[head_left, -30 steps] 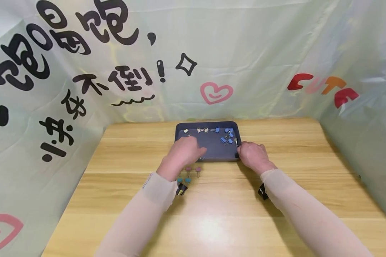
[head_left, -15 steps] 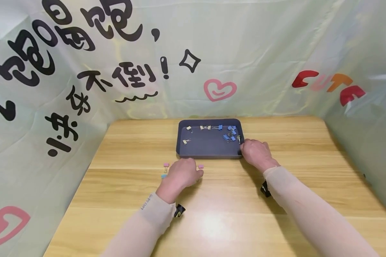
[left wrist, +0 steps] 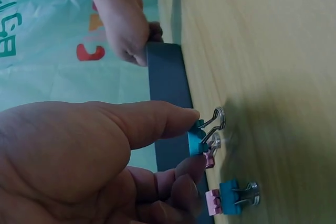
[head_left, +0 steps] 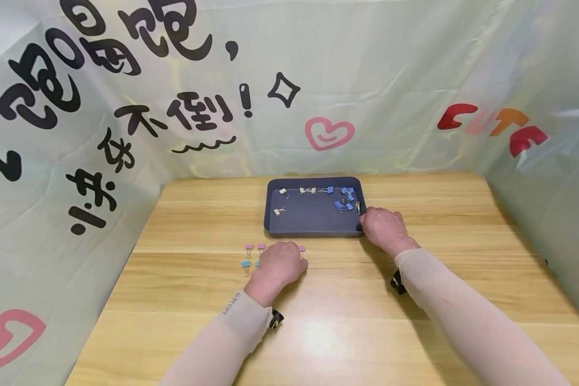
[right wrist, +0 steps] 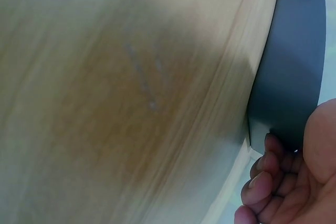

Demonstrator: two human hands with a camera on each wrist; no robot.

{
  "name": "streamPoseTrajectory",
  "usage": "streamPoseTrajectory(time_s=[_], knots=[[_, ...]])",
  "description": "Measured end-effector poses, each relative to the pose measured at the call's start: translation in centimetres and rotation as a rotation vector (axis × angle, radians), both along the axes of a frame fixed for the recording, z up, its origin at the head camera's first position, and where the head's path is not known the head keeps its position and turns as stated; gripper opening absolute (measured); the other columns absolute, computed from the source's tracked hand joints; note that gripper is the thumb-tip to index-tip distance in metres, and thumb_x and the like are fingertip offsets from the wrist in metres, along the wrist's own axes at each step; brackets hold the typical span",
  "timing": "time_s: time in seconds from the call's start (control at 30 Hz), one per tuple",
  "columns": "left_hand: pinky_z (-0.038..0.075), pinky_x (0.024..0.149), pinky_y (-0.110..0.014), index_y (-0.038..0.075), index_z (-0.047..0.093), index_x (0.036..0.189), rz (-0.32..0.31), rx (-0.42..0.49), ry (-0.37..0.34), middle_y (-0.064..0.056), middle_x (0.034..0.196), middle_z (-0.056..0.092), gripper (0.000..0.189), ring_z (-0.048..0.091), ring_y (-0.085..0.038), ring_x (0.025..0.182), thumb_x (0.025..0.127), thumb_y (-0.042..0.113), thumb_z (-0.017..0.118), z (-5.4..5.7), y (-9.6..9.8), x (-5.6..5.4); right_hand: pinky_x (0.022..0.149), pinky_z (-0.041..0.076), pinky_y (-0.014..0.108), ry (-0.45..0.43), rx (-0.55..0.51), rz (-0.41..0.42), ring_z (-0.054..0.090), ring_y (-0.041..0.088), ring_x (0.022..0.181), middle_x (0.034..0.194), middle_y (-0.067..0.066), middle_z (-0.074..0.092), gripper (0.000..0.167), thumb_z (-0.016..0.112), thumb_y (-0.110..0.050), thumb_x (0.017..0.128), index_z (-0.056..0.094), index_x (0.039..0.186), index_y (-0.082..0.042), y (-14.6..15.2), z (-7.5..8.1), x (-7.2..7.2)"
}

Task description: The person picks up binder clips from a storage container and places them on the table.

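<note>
My left hand [head_left: 280, 265] is low over the table in front of the tray. In the left wrist view its thumb and a finger pinch a teal binder clip [left wrist: 196, 139], whose wire handles point toward the tabletop. Close by stand another teal clip [left wrist: 230, 196] and a pink clip [left wrist: 212, 202]. The head view has pink clips [head_left: 249, 247] in a row with teal ones [head_left: 246, 265] nearer me, partly covered by the left hand. My right hand [head_left: 383, 230] grips the right end of the dark grey tray [head_left: 313, 234], fingers curled at its wall.
Inside the tray, cream binder clips [head_left: 278, 212] lie left and at the back, with several blue ones [head_left: 349, 206] at the right. Behind the wooden table [head_left: 212, 214] hangs a printed cloth [head_left: 391, 96], which also flanks both sides.
From over the tray's left part, my left hand has come back to the clips on the table, then edged right, and now pinches a teal clip. My right hand stays on the tray.
</note>
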State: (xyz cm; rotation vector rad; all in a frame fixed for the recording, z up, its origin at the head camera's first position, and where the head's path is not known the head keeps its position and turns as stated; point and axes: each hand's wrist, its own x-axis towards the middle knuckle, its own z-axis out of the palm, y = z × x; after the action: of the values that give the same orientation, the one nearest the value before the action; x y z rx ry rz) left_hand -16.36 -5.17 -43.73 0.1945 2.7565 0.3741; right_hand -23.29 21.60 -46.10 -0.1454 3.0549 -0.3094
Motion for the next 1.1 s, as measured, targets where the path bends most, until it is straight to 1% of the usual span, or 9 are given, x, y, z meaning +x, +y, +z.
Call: streamPoseTrajectory(time_s=[0.2,0.37,0.53,0.67,0.77,0.83,0.97,1.03,1.1], knots=[[0.054,0.058,-0.040,0.005,0.072,0.088,-0.024,-0.036,0.019,-0.013,0.096,0.072,0.031,0.062,-0.024,0.073,0.100,0.033,0.068,-0.6,0.5,0.1,0.086,0.051,0.063,0.004,0.005,-0.005,0.069,0.042,0.090,0.089,0.022,0.069,0.036,0.041,-0.023,0.108,0.061,0.087,0.000,0.0,-0.1,-0.1],[0.055,0.057,-0.040,0.003,0.075,0.095,-0.020,-0.066,0.020,-0.014,0.100,0.074,0.032,0.063,-0.023,0.074,0.100,0.034,0.068,-1.0,0.7,0.1,0.086,0.050,0.063,-0.003,0.002,-0.003,0.069,0.041,0.089,0.089,0.021,0.069,0.036,0.040,-0.023,0.108,0.061,0.088,-0.001,0.0,-0.2,-0.1],[0.056,0.060,-0.041,0.002,0.075,0.100,-0.009,-0.063,0.032,-0.015,0.101,0.073,0.038,0.066,-0.025,0.078,0.101,0.039,0.067,-0.7,0.6,0.1,0.086,0.050,0.063,-0.007,-0.006,-0.005,0.067,0.039,0.087,0.087,0.020,0.068,0.036,0.040,-0.022,0.107,0.060,0.087,-0.001,0.0,-0.1,-0.1],[0.052,0.057,-0.037,0.006,0.070,0.085,0.027,-0.025,0.016,-0.012,0.087,0.069,0.043,0.062,-0.024,0.071,0.104,0.045,0.063,0.8,-0.3,0.1,0.086,0.050,0.062,-0.010,-0.010,-0.001,0.066,0.037,0.084,0.087,0.019,0.068,0.035,0.040,-0.022,0.107,0.061,0.088,-0.001,0.0,-0.1,-0.1],[0.047,0.054,-0.033,0.012,0.064,0.074,0.086,0.044,-0.021,-0.006,0.076,0.062,0.044,0.056,-0.020,0.062,0.106,0.043,0.060,2.7,-1.9,-0.2,0.086,0.050,0.062,-0.011,-0.013,0.003,0.066,0.036,0.084,0.086,0.019,0.068,0.034,0.041,-0.021,0.107,0.061,0.088,-0.002,-0.1,-0.1,-0.1],[0.046,0.055,-0.032,0.013,0.063,0.075,0.124,0.093,-0.028,-0.005,0.074,0.060,0.041,0.053,-0.018,0.060,0.106,0.039,0.059,3.9,-3.3,-0.5,0.086,0.050,0.062,-0.011,-0.012,0.006,0.066,0.036,0.084,0.086,0.019,0.068,0.034,0.041,-0.021,0.107,0.061,0.088,-0.002,-0.1,-0.1,-0.1],[0.047,0.059,-0.033,0.010,0.068,0.083,0.169,0.133,-0.012,-0.004,0.081,0.068,0.032,0.057,-0.019,0.063,0.105,0.032,0.058,5.3,-6.3,-1.9,0.086,0.051,0.063,-0.010,-0.009,0.011,0.068,0.038,0.087,0.087,0.020,0.068,0.035,0.041,-0.022,0.108,0.061,0.088,-0.001,0.0,-0.2,-0.1],[0.047,0.060,-0.034,0.010,0.065,0.078,0.163,0.123,0.001,-0.003,0.078,0.071,0.035,0.061,-0.019,0.063,0.105,0.030,0.056,5.6,-7.5,-2.8,0.086,0.050,0.063,-0.010,-0.012,0.011,0.068,0.039,0.088,0.088,0.021,0.069,0.037,0.040,-0.023,0.108,0.062,0.089,-0.001,0.1,-0.2,-0.1],[0.044,0.059,-0.033,0.012,0.059,0.069,0.152,0.108,0.020,0.001,0.068,0.065,0.040,0.055,-0.017,0.058,0.105,0.030,0.056,5.6,-8.4,-3.9,0.085,0.050,0.063,-0.011,-0.014,0.008,0.069,0.041,0.090,0.089,0.022,0.069,0.037,0.040,-0.024,0.108,0.062,0.088,-0.001,0.2,-0.3,-0.1]])
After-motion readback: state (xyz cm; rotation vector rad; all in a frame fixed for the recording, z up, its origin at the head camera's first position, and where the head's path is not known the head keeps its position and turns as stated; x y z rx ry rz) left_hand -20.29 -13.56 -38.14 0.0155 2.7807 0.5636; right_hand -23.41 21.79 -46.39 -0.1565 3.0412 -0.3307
